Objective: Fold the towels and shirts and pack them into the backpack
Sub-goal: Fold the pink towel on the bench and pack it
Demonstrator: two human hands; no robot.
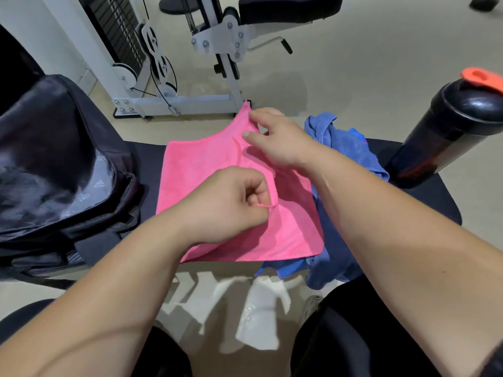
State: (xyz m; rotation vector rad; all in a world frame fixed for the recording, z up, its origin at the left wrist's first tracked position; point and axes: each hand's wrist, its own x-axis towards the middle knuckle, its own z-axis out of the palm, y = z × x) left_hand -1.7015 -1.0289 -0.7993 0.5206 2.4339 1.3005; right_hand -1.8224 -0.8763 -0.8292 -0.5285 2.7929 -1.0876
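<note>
Nearest the camera, the person's legs (353, 336) in dark clothing frame a strip of pale floor (381, 77) with blurred white lettering (255, 322) on it. Both bare forearms reach forward over a black padded bench (424, 202). The left hand (231, 202) is curled, thumb and fingers pinching a thin loop at the edge of the pink towel (206, 164), roughly at the towel's middle. The towel lies spread on the bench, its near edge reaching the front rim and its left part flat. Farther on, the right hand (275, 140) pinches the towel's far right corner between thumb and fingertips and holds it raised off the bench, so the far edge sweeps up in a curve to that corner. A crumpled blue cloth (337, 134) lies under and to the right of the pink towel, partly beneath the right forearm, with a fold hanging over the bench's front rim. On the left end of the bench stands a black backpack (54, 159), just beside the towel; whether it is unzipped cannot be made out. At the right end a black bottle (446, 131) with an orange lid stands upright. Beyond the bench, on the floor, is a white weight machine (174, 77) with cables, pulleys and a black padded seat
</note>
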